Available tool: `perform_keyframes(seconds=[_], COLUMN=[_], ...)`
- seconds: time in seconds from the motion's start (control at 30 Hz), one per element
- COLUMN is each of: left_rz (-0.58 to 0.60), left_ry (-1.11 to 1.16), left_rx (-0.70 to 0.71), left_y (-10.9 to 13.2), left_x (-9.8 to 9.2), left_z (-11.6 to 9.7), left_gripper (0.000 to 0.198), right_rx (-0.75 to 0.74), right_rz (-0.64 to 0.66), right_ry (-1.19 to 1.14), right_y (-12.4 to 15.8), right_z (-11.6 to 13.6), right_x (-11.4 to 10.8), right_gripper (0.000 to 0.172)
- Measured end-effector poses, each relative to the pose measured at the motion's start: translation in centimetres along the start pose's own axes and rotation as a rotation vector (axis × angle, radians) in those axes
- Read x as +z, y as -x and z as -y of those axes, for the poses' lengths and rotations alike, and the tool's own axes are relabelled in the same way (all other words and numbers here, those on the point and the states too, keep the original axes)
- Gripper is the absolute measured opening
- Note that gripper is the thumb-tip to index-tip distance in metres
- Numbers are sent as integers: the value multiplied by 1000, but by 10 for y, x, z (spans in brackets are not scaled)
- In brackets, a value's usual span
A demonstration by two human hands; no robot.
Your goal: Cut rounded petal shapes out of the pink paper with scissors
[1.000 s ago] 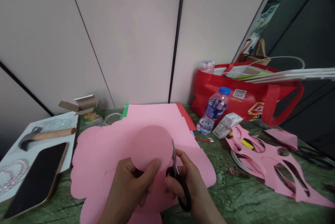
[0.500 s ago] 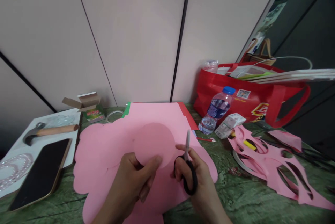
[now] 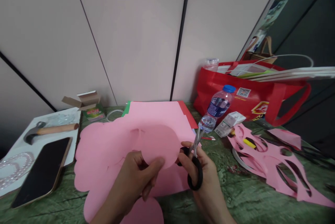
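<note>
My left hand (image 3: pixel 136 178) pinches a round pink paper piece (image 3: pixel 159 145) by its lower edge, thumb on top, holding it up over larger pink sheets (image 3: pixel 110 150) on the table. My right hand (image 3: pixel 202 175) grips black-handled scissors (image 3: pixel 195 163), fingers through the loops, blades together and pointing up and to the right, just off the round piece's right edge. A cut pink petal shape (image 3: pixel 143 213) lies below my left hand.
A green table (image 3: pixel 235 196) carries a phone (image 3: pixel 42 171), hammer (image 3: pixel 49 131) and beads on a white board at left, a small open box (image 3: pixel 87 107), a water bottle (image 3: pixel 216 110), a red bag (image 3: pixel 251 94), and pink paper offcuts (image 3: pixel 272 164) at right.
The scissors have drawn away from the round piece to the right and tilted rightward. My left hand has lifted the round piece slightly; a cut petal shape now shows beneath it.
</note>
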State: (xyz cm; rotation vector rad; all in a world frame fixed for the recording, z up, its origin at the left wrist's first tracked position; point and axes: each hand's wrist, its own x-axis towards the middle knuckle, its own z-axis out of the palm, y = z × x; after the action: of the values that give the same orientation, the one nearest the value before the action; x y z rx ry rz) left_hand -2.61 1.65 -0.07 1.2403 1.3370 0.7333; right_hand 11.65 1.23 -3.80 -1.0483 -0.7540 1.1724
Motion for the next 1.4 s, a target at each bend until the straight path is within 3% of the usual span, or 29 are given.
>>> perform_keyframes(seconds=[0.17,0.47,0.7,0.97,1.3,1.4], left_rz=[51,71,-185,-168,-309,-298], left_ry=[38,144,61,-89,23,68], left_rx=[-2,2,92,129,132,94], left_y=[1,-1,-2,1,-1,0], left_x=[1,-1,-3,-4,-2,5], left_z=[1,-1,-1,-4,0,0], left_gripper=[49,52,38,35,39,38], right_rx=[54,18,78,12,30,12], right_rz=[19,12,125,-30,188,258], right_ry=[-13,2,51,32,137,138], right_y=[1,-1,5,1,10,10], right_z=[0,1,1,0,-1,-3], right_x=[1,1,2,-3,3,2], right_gripper=[32,28,32,26,24,20])
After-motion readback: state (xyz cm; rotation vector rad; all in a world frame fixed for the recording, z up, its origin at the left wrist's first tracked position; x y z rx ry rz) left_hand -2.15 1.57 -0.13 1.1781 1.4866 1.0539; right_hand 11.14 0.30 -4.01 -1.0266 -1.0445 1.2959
